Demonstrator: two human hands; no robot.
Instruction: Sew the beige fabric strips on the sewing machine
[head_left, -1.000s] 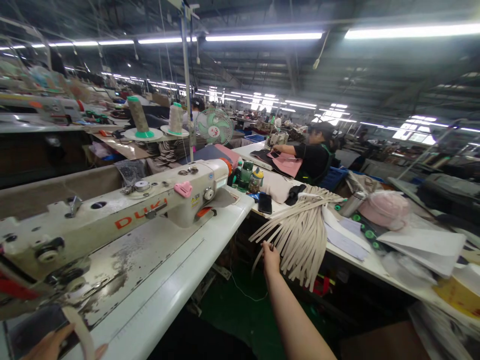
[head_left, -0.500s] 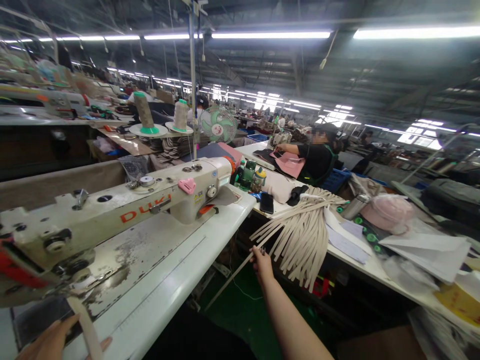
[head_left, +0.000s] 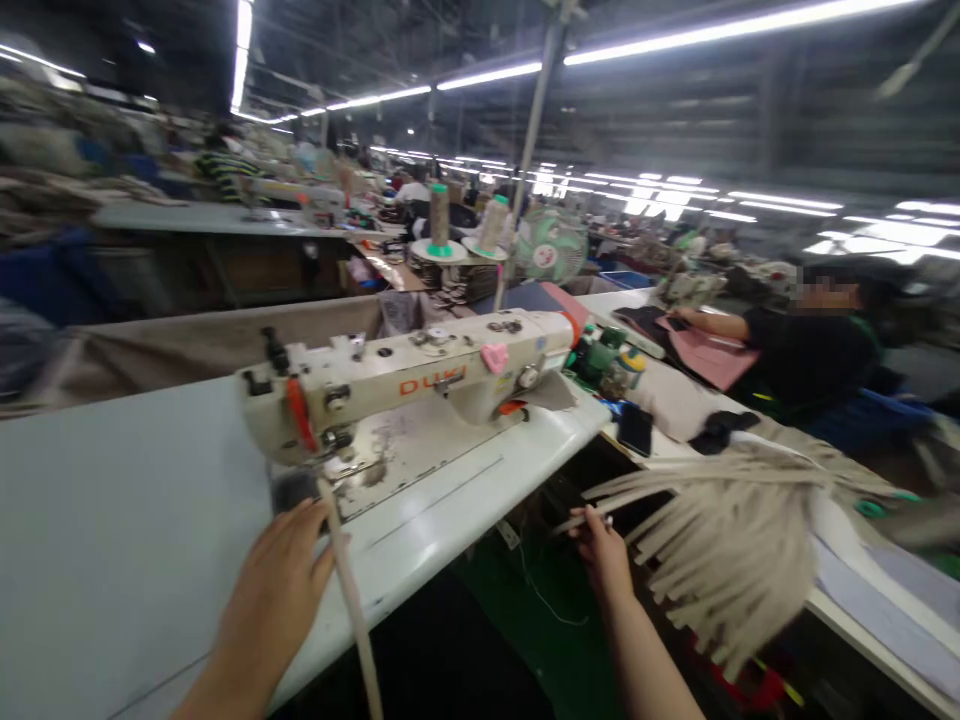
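Observation:
My left hand (head_left: 281, 570) rests on the sewing machine bed below the needle area, its fingers and thumb closed about a beige fabric strap (head_left: 351, 600) that runs from the presser foot down over the table edge. The sewing machine (head_left: 420, 385) is off-white with orange lettering. To the right, my right hand (head_left: 602, 548) pinches the end of another beige strap (head_left: 571, 522) in the gap between the two tables. Beside that hand, a thick bundle of beige straps (head_left: 735, 540) hangs over the side table's edge.
A phone (head_left: 635, 430), a green bottle (head_left: 600, 355) and a yellow-topped jar (head_left: 624, 372) stand on the side table. Thread cones (head_left: 439, 222) and a green fan (head_left: 553, 245) are behind the machine. A co-worker (head_left: 810, 340) sits at the right, handling pink pieces.
The view has swung left, bringing the whole machine and my left hand into sight. The strap in my right hand, earlier hanging long toward the lower left, now shows only a short length.

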